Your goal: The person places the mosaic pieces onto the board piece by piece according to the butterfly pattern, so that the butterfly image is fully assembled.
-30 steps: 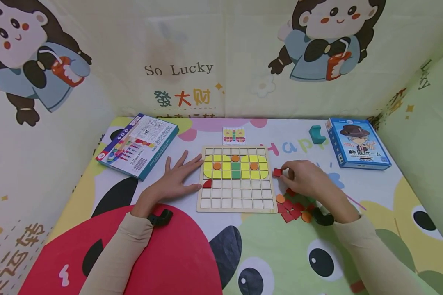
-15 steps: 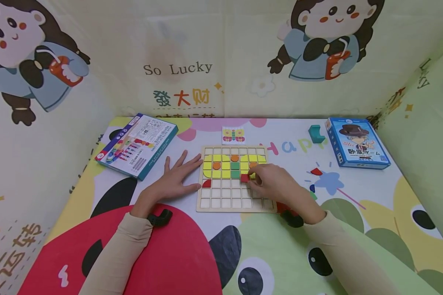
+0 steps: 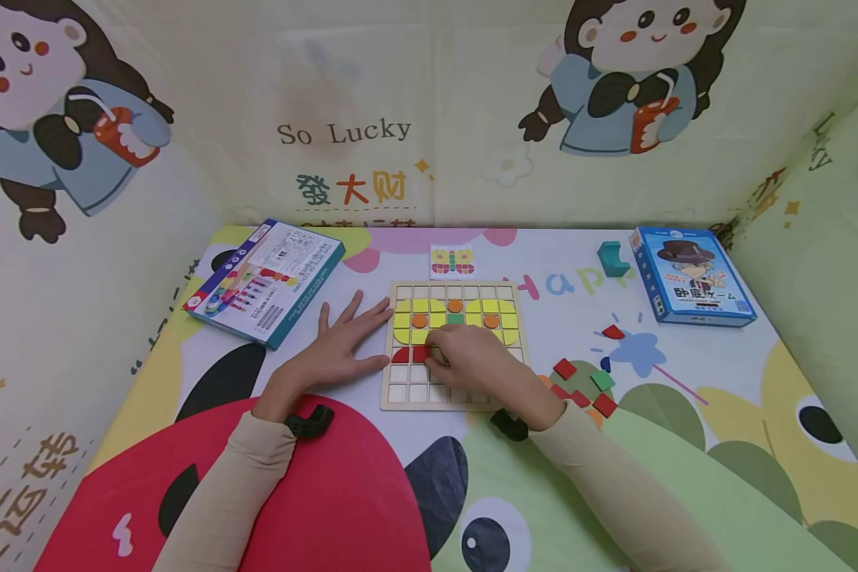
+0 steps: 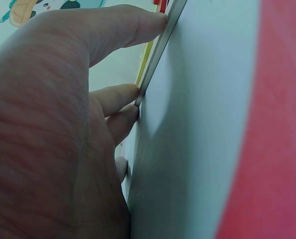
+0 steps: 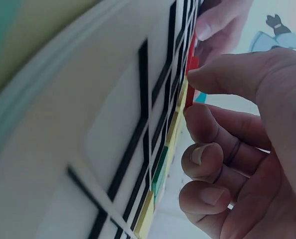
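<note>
A wooden grid board (image 3: 407,393) lies mid-table, with yellow tiles (image 3: 420,307), round orange tiles (image 3: 455,307) and a green tile (image 3: 455,318) set in its upper rows. Below them at the left sits a red quarter-round tile (image 3: 400,356). My right hand (image 3: 472,361) is over the board and pinches a red square tile (image 5: 190,97) between thumb and index finger, right beside that rounded one. My left hand (image 3: 339,349) lies with fingers spread, its fingertips and thumb touching the board's left edge (image 4: 160,47).
Loose red tiles (image 3: 565,369) and a green tile (image 3: 603,380) lie right of the board. A butterfly pattern card (image 3: 453,262) stands behind it. Boxes flank the back: one at left (image 3: 264,282), a blue one (image 3: 693,278) at right, near a teal piece (image 3: 613,260).
My right hand has carried the red square tile from the right of the board leftward to beside the red quarter-round tile. My left hand has stayed at the board's edge.
</note>
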### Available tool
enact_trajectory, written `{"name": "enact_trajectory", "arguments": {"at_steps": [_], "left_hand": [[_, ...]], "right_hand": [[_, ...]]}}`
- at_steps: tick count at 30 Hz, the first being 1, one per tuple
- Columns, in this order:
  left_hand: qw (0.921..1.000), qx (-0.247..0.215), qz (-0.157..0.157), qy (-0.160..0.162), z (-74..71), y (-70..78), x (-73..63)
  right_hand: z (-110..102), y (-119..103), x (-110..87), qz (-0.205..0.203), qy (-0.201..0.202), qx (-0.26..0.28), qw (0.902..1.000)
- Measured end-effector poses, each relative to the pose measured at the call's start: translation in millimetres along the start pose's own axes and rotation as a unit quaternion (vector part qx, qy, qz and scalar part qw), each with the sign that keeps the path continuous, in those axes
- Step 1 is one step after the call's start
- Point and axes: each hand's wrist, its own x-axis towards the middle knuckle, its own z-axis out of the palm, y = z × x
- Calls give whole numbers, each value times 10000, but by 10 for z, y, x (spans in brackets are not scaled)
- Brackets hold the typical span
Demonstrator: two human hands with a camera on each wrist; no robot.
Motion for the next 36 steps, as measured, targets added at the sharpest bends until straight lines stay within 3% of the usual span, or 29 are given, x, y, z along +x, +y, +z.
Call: {"name": "enact_trajectory", "arguments": {"at_steps": [10, 20, 36], "left_hand": [[10000, 8, 48, 12, -1, -6, -6], [10000, -15, 50, 19, -6, 11, -13], [10000, 54, 51, -12, 1, 1, 3]], "right_hand": [[64, -16, -7, -217, 120, -133, 9996], [44, -23, -14, -41, 31, -29, 10000], [63, -92, 74, -148, -131, 165, 9997]]}}
